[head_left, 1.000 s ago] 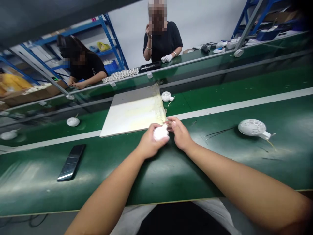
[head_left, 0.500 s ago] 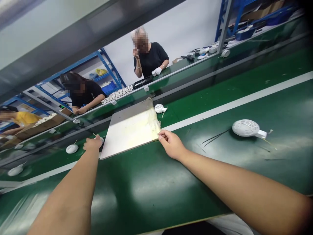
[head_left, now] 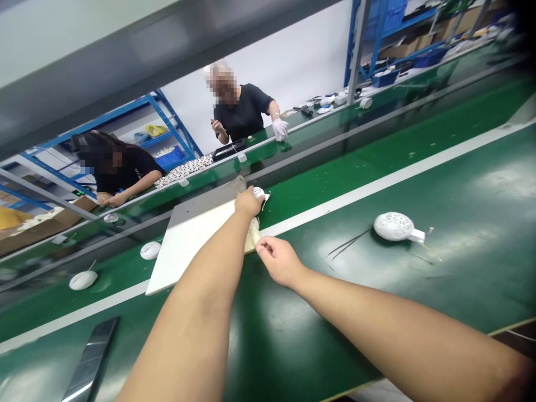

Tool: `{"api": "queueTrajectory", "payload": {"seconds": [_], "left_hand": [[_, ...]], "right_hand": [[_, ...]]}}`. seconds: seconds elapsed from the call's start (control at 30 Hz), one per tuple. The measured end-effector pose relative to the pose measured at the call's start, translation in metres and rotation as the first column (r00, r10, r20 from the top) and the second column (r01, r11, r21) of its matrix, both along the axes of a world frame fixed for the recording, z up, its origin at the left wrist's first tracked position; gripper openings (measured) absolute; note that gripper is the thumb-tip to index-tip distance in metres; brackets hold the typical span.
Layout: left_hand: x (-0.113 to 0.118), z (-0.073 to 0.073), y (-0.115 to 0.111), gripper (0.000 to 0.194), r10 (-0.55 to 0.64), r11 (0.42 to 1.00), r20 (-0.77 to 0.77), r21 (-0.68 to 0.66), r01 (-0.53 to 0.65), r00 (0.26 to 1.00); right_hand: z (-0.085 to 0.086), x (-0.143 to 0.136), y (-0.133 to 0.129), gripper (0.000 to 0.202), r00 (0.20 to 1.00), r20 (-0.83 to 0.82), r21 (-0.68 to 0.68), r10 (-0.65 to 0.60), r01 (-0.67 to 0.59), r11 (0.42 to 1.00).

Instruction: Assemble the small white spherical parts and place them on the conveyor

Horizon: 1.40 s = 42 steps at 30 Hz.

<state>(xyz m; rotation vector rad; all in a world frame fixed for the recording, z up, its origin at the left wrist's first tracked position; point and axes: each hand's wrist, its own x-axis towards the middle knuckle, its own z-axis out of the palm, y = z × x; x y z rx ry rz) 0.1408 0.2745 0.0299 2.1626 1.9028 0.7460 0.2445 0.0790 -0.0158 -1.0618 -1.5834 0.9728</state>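
Note:
A flat white board lies across the belt, with crumpled yellowish film along its right edge. My right hand is closed in a pinch at the near right corner, on the edge of that film. My left hand reaches over the board to its far right side, beside a white oval piece with a cut-out pattern. The left fingers are mostly hidden behind the hand, so its grip does not show. Another white oval piece sits by the board's left edge.
A larger-looking patterned white piece lies right of my right hand, near dark strips. To the left are another white piece and a dark glossy slab. Co-workers sit beyond the belt's far rail.
My left hand has left the white piece at the board's left edge and swung right across the board. My right hand stays at the corner. The view has shifted right.

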Motion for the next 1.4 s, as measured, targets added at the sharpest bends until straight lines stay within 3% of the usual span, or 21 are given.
{"api": "queueTrajectory", "payload": {"seconds": [0.1,0.2,0.27,0.3,0.37,0.4,0.47,0.53,0.6,0.67,0.8,0.9,0.97,1.1,1.2,1.27,1.33,1.4], "left_hand": [[-0.003,0.004,-0.01,0.054,-0.027,0.999,0.106,0.05,0.021,0.994],[-0.017,0.014,-0.048,0.051,-0.115,0.99,0.272,0.114,0.087,0.956],[-0.028,0.017,-0.091,0.049,-0.236,0.97,0.494,0.176,0.17,0.837],[-0.034,0.016,-0.115,0.05,-0.296,0.955,0.609,0.214,0.208,0.736],[-0.044,0.009,-0.164,0.053,-0.338,0.941,0.731,0.248,0.231,0.592],[-0.047,0.004,-0.187,0.055,-0.338,0.941,0.757,0.25,0.23,0.559],[-0.052,-0.008,-0.221,0.058,-0.325,0.945,0.774,0.256,0.202,0.543],[-0.056,-0.019,-0.24,0.06,-0.322,0.947,0.767,0.273,0.171,0.556],[-0.059,-0.029,-0.246,0.06,-0.325,0.945,0.757,0.284,0.163,0.567],[-0.064,-0.034,-0.247,0.059,-0.351,0.936,0.757,0.284,0.207,0.551],[-0.071,-0.033,-0.246,0.059,-0.466,0.882,0.738,0.346,0.32,0.488],[-0.07,-0.03,-0.247,0.052,-0.457,0.889,0.698,0.367,0.273,0.551],[-0.067,-0.029,-0.247,0.048,-0.442,0.896,0.706,0.372,0.241,0.553],[-0.063,-0.028,-0.247,0.049,-0.467,0.884,0.744,0.385,0.265,0.477],[-0.06,-0.025,-0.249,0.042,-0.414,0.91,0.781,0.354,0.214,0.468],[-0.057,-0.022,-0.251,0.04,-0.386,0.922,0.796,0.346,0.173,0.467],[-0.051,-0.02,-0.254,0.042,-0.382,0.924,0.798,0.34,0.176,0.465],[-0.043,-0.02,-0.258,0.042,-0.378,0.925,0.795,0.315,0.211,0.475]], "right_hand": [[0.0,0.001,0.001,0.02,1.0,-0.01,0.013,0.004,-0.003,1.0],[-0.003,0.002,0.008,0.026,0.995,-0.091,0.004,-0.051,0.052,0.999],[-0.005,0.002,0.013,0.03,0.968,-0.237,-0.08,-0.083,0.066,0.995],[-0.006,0.001,0.015,0.032,0.936,-0.34,-0.143,-0.085,0.038,0.989],[-0.006,-0.002,0.014,0.039,0.836,-0.548,-0.252,-0.041,-0.118,0.96],[-0.006,-0.004,0.012,0.042,0.777,-0.629,-0.28,0.005,-0.232,0.931],[-0.004,-0.004,0.003,0.046,0.68,-0.722,-0.292,0.126,-0.465,0.836],[-0.002,-0.002,-0.006,0.046,0.625,-0.745,-0.285,0.234,-0.615,0.735],[0.0,0.002,-0.012,0.043,0.605,-0.736,-0.284,0.304,-0.683,0.673],[0.001,0.006,-0.015,0.04,0.604,-0.71,-0.276,0.362,-0.711,0.646],[0.0,0.006,-0.016,0.04,0.651,-0.594,-0.269,0.473,-0.714,0.647],[-0.002,0.002,-0.022,0.041,0.672,-0.504,-0.28,0.543,-0.721,0.633],[-0.002,0.001,-0.027,0.042,0.678,-0.486,-0.297,0.552,-0.722,0.624],[-0.002,0.002,-0.032,0.045,0.684,-0.522,-0.361,0.509,-0.718,0.595],[0.0,0.003,-0.033,0.044,0.691,-0.531,-0.391,0.49,-0.713,0.582],[0.002,0.002,-0.033,0.046,0.73,-0.531,-0.377,0.429,-0.658,0.652],[0.004,0.001,-0.032,0.049,0.794,-0.538,-0.338,0.283,-0.511,0.791],[0.006,-0.002,-0.032,0.052,0.807,-0.575,-0.294,0.137,-0.359,0.886]]}}
